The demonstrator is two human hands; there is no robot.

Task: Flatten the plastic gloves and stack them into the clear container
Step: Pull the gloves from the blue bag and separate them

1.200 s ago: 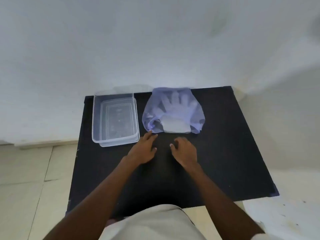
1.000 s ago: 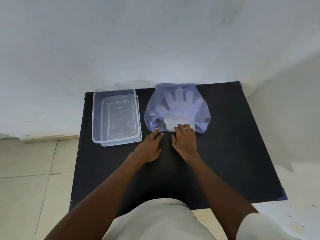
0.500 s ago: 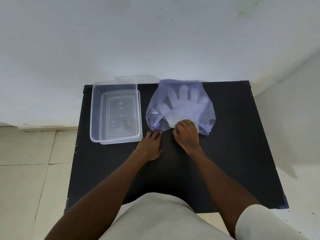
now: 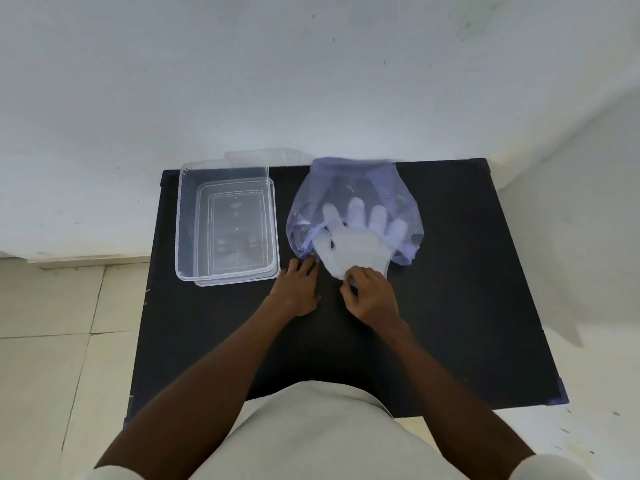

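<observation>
A stack of translucent white plastic gloves point(image 4: 356, 242) lies half inside a thin bluish plastic bag point(image 4: 349, 188) at the back middle of the black table point(image 4: 467, 306). The cuffs stick out of the bag's near opening. My right hand point(image 4: 372, 296) pinches the near cuff edge of the gloves. My left hand point(image 4: 299, 284) rests flat on the table, its fingertips touching the bag's near left corner. The clear container point(image 4: 227, 220) stands empty at the back left, left of the bag.
A white wall rises right behind the table's far edge. Pale floor tiles point(image 4: 52, 341) lie to the left of the table. My light clothing point(image 4: 311, 434) fills the bottom of the view, over the table's near edge.
My right hand reached to the glove cuffs, gripped them and drew the gloves partly out of the bag toward me. My left hand moved up to the bag's corner.
</observation>
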